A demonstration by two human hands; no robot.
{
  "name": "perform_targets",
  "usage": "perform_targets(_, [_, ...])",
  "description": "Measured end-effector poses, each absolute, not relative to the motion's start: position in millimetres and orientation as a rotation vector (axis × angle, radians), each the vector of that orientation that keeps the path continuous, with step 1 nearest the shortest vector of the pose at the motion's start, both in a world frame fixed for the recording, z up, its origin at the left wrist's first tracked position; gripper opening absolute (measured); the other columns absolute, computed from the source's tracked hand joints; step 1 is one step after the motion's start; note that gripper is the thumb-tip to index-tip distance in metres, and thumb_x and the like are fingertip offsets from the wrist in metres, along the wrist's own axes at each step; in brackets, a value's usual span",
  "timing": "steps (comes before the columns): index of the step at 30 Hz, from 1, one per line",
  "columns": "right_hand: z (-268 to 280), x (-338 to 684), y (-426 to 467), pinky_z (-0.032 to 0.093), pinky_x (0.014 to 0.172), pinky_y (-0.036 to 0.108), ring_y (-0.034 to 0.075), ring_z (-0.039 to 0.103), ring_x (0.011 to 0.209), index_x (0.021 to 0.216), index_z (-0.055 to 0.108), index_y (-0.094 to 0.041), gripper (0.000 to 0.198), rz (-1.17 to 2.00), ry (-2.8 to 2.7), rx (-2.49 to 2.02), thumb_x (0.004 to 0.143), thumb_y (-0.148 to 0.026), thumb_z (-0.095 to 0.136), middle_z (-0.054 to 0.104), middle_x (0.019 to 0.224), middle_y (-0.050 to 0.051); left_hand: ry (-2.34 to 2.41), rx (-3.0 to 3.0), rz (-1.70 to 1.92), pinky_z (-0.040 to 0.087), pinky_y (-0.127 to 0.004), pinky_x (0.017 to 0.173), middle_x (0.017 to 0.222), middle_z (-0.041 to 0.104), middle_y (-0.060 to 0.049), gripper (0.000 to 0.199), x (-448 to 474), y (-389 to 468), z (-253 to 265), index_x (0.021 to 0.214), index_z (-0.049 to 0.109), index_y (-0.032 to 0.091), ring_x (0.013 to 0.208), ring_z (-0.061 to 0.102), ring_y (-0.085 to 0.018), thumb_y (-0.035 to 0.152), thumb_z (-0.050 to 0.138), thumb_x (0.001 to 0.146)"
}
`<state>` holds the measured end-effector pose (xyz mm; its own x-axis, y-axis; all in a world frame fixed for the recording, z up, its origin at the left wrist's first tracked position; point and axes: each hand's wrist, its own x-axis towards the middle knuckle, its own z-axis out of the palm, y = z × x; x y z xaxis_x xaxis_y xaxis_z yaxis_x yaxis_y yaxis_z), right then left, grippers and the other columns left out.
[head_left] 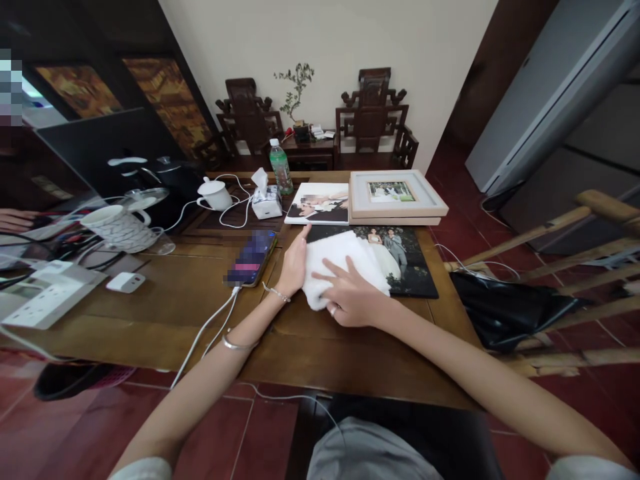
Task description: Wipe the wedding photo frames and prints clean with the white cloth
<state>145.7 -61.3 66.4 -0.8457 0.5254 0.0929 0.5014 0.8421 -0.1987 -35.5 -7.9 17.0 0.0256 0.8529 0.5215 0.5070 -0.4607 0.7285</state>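
Observation:
A folded white towel (345, 250) lies over the left part of a dark photo panel (415, 273) with a wedding couple printed on it. My right hand (353, 293) rests on the towel from above, its fingers spread, and its lower fingers bend at the towel's near rolled edge. Against the left side of the towel and panel stands my left hand (295, 263), fingers stretched out and pointing away from me. What lies under the towel is hidden. Behind the panel are a white-edged photo print (320, 203) and stacked light wood picture frames (415, 183).
A phone (253, 259) on a charging cable lies left of my left hand. Further left are a tissue box (267, 202), a green bottle (281, 167), a lidded cup (216, 195), a patterned mug (117, 230) and a power strip (47, 293). Another person's hand (17, 220) shows at far left.

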Motion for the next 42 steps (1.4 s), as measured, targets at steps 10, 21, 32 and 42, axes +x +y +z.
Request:
perform_targets(10, [71,197,-46,0.022,0.109,0.058,0.031,0.038,0.135,0.102,0.069,-0.013,0.035,0.318,-2.613,-1.336,0.084,-0.015,0.04,0.057,0.132,0.021,1.396,2.351,0.961,0.032,-0.044,0.114,0.142,0.049,-0.014,0.045,-30,-5,7,0.133,0.05,0.011,0.136,0.04,-0.023,0.032,0.037,0.097])
perform_targets(21, [93,96,47,0.039,0.089,0.034,0.027,0.057,0.102,0.1,0.069,-0.021,0.033,0.608,-2.323,-1.34,0.081,-0.023,0.041,0.069,0.112,0.005,1.371,2.41,0.936,0.04,-0.043,0.109,0.132,0.059,-0.012,0.035,-32,-7,14,0.122,0.059,0.013,0.128,0.051,-0.025,0.02,0.043,0.092])
perform_targets(32, [79,207,30,0.042,0.08,0.032,0.027,0.06,0.092,0.083,0.068,-0.017,0.032,0.364,-2.295,-1.514,0.082,-0.021,0.036,0.071,0.099,0.011,1.411,2.383,0.93,0.032,-0.043,0.115,0.141,0.05,-0.016,0.042,-34,-4,6,0.128,0.055,0.008,0.136,0.041,-0.023,0.029,0.042,0.094])
perform_targets(42, [54,257,-89,0.021,0.105,0.067,0.036,0.034,0.137,0.085,0.068,-0.014,0.027,0.218,-2.575,-1.275,0.08,-0.013,0.041,0.049,0.139,0.022,1.42,2.378,0.956,0.032,-0.043,0.114,0.139,0.051,-0.017,0.043,-32,-5,5,0.127,0.056,0.007,0.135,0.041,-0.023,0.031,0.04,0.094])
